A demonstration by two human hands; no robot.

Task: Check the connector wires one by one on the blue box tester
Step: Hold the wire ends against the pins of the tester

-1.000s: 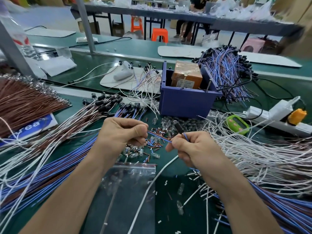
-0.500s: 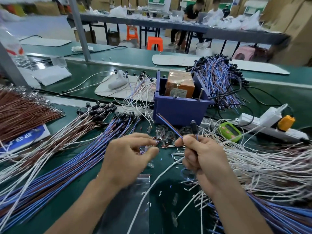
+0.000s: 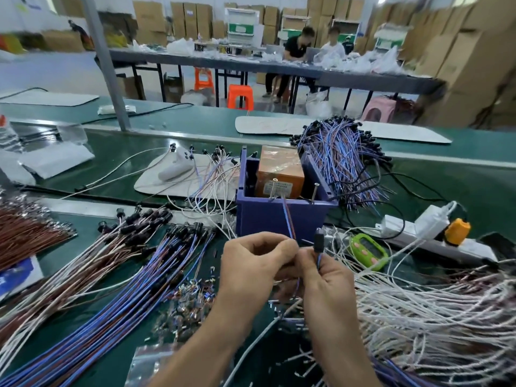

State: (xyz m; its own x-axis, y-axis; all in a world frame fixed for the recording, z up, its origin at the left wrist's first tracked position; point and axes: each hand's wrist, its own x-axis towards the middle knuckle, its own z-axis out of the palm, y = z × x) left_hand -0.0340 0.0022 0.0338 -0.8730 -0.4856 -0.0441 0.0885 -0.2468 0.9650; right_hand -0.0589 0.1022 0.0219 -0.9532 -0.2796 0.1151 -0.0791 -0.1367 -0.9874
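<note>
The blue box tester (image 3: 273, 219) stands mid-table with an orange block (image 3: 279, 170) inside and metal pins on its front rim. My left hand (image 3: 254, 263) pinches a blue-and-red connector wire (image 3: 287, 219) just below the box; the wire's free ends point up to the pins on the rim. Right beside it, my right hand (image 3: 326, 277) grips the same wire lower down, and its black connector (image 3: 319, 243) sticks up above my fingers.
Bundles of blue and brown wires (image 3: 111, 289) fan out on the left, white wires (image 3: 432, 317) pile on the right, and a heap of blue wires (image 3: 340, 157) lies behind the box. A green device (image 3: 368, 254) and a power strip (image 3: 435, 233) sit right of the box.
Both hands have come together and risen toward the box. The wire's free ends, earlier slanting left, now point straight up at the pins on the box rim.
</note>
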